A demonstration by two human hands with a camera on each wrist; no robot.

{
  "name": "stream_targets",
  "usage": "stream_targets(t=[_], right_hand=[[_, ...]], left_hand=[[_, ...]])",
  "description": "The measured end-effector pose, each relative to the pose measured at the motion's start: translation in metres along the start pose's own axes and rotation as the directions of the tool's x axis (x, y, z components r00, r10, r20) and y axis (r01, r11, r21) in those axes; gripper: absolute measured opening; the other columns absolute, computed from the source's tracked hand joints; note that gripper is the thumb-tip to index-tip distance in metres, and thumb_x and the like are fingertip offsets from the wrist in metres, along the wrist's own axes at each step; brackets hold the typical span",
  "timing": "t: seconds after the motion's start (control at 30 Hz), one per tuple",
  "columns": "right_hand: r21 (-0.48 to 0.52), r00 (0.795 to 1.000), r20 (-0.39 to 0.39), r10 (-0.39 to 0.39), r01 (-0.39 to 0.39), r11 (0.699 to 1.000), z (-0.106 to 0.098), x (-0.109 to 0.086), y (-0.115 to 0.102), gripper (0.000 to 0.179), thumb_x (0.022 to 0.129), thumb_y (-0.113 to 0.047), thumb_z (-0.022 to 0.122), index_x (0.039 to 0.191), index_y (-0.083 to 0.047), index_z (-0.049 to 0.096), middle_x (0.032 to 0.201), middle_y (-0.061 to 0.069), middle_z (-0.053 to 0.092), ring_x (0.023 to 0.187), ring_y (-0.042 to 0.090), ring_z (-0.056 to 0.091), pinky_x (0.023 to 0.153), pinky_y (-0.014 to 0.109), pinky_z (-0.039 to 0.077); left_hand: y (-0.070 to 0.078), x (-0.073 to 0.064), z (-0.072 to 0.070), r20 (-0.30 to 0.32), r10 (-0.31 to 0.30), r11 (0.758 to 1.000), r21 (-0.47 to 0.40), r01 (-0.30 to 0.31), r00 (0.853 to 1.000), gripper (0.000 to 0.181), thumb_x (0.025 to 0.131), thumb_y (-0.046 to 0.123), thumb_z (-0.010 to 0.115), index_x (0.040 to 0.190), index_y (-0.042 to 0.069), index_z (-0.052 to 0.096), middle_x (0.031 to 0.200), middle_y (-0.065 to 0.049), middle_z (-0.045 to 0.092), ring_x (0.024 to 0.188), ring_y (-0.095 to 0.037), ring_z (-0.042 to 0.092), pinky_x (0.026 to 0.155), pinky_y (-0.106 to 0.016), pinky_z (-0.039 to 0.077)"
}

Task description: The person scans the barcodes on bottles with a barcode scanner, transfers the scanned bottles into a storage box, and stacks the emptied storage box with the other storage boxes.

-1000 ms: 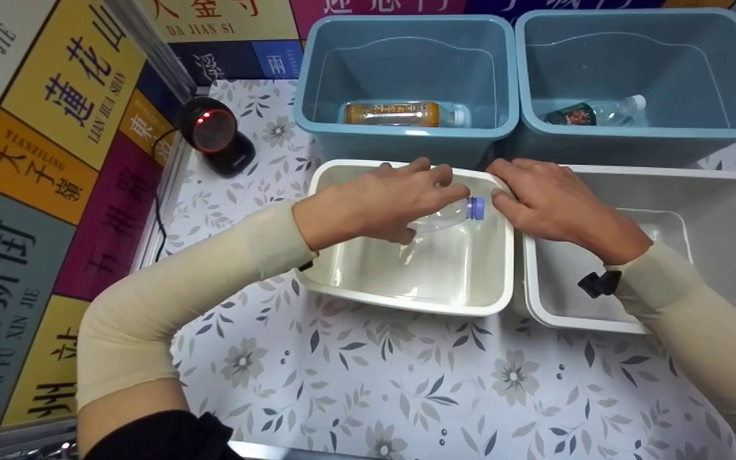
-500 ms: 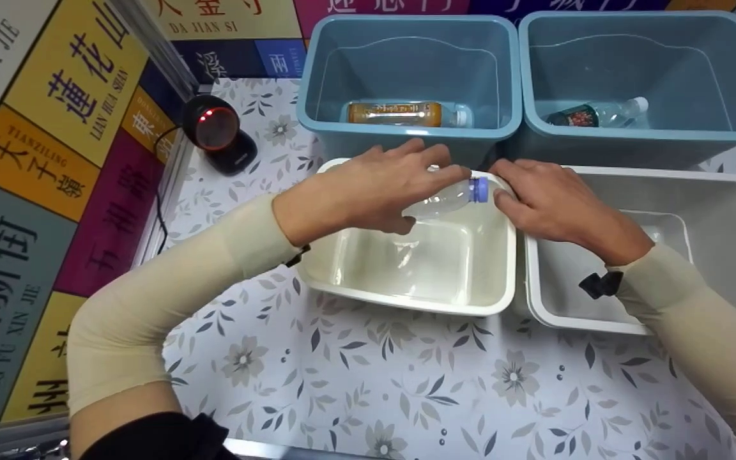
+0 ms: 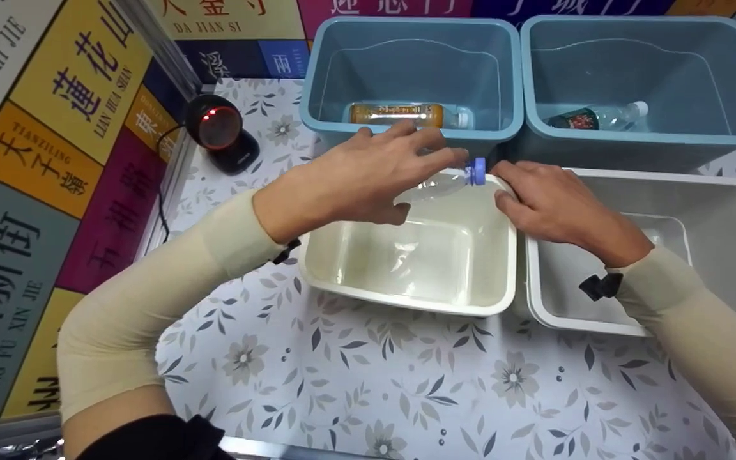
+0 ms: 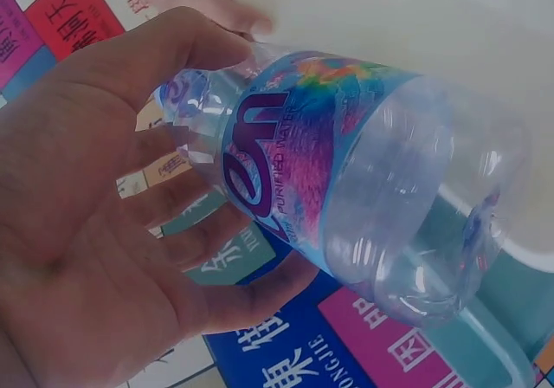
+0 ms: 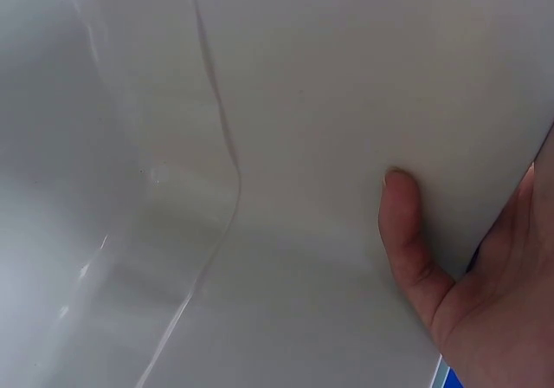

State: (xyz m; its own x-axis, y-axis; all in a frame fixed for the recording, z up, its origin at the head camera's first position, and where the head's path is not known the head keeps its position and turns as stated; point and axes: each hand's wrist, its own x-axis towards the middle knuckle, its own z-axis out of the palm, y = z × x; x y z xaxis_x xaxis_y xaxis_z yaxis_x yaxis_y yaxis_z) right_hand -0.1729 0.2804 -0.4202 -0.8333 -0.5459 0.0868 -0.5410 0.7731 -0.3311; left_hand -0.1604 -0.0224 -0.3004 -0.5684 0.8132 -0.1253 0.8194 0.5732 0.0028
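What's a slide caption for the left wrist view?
Left hand grips a clear bottle labelled PURIFIED WATER.

The water bottle (image 4: 407, 171) is thin, clear plastic, glossy and faceted by small dents, with a smooth, shiny printed label (image 4: 294, 137) and a ribbed-looking plastic cap (image 3: 479, 171). The near left bin (image 3: 406, 303) is smooth white plastic with a wet-looking gloss inside; the near right bin (image 3: 713, 211) is smooth plastic with a softer sheen. The far left bin (image 3: 413, 67) and far right bin (image 3: 623, 76) are smooth blue plastic, satin, brighter along the rims. The scanner (image 3: 232, 152) looks like dark plastic with a shiny window. Both sleeves (image 3: 144, 306) are matt, stretchy-looking cloth. The surface (image 3: 355, 377) wears a smooth, faintly glossy floral covering.
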Motion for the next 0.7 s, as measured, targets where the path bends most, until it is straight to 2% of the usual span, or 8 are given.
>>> stream_targets(t=[0.1, 0.27, 0.5, 0.7], right_hand=[[0.004, 1.0, 0.004, 0.003, -0.003, 1.0, 0.0, 0.0, 0.0, 0.025, 0.101, -0.028, 0.047, 0.119, -0.016, 0.06, 0.095, 0.004, 0.064, 0.086, 0.024, 0.061, 0.074, 0.047, 0.048], [0.003, 1.0, 0.002, 0.001, -0.001, 1.0, 0.001, 0.001, 0.0, 0.025, 0.101, -0.029, 0.046, 0.117, -0.016, 0.061, 0.093, 0.003, 0.064, 0.084, 0.022, 0.06, 0.072, 0.046, 0.047], [0.014, 1.0, 0.012, 0.011, -0.011, 1.0, 0.001, 0.0, -0.001, 0.025, 0.101, -0.029, 0.045, 0.116, -0.017, 0.061, 0.093, 0.001, 0.064, 0.084, 0.02, 0.059, 0.071, 0.043, 0.046], [0.02, 1.0, 0.017, 0.009, -0.009, 1.0, 0.0, 0.0, -0.001, 0.025, 0.102, -0.029, 0.044, 0.116, -0.017, 0.061, 0.093, 0.0, 0.063, 0.084, 0.019, 0.058, 0.071, 0.042, 0.045]], left_hand=[[-0.002, -0.003, -0.003, -0.022, -0.017, 1.0, 0.01, 0.017, 1.0, 0.086, 0.086, 0.034, 0.074, 0.156, 0.034, 0.025, 0.155, -0.005, 0.038, 0.141, -0.031, 0.04, 0.093, -0.065, 0.053], [-0.009, -0.011, -0.003, -0.081, -0.04, 0.999, 0.01, 0.04, 0.996, 0.085, 0.086, 0.034, 0.074, 0.156, 0.033, 0.027, 0.158, -0.005, 0.036, 0.144, -0.031, 0.038, 0.099, -0.067, 0.048], [-0.018, -0.023, -0.002, -0.117, -0.064, 0.998, -0.012, 0.063, 0.991, 0.087, 0.087, 0.034, 0.075, 0.158, 0.032, 0.025, 0.157, -0.006, 0.037, 0.137, -0.032, 0.043, 0.09, -0.068, 0.053], [-0.026, -0.034, -0.003, -0.171, -0.095, 0.995, -0.006, 0.096, 0.981, 0.089, 0.086, 0.029, 0.075, 0.159, 0.033, 0.023, 0.147, -0.006, 0.045, 0.128, -0.03, 0.046, 0.084, -0.062, 0.057]])
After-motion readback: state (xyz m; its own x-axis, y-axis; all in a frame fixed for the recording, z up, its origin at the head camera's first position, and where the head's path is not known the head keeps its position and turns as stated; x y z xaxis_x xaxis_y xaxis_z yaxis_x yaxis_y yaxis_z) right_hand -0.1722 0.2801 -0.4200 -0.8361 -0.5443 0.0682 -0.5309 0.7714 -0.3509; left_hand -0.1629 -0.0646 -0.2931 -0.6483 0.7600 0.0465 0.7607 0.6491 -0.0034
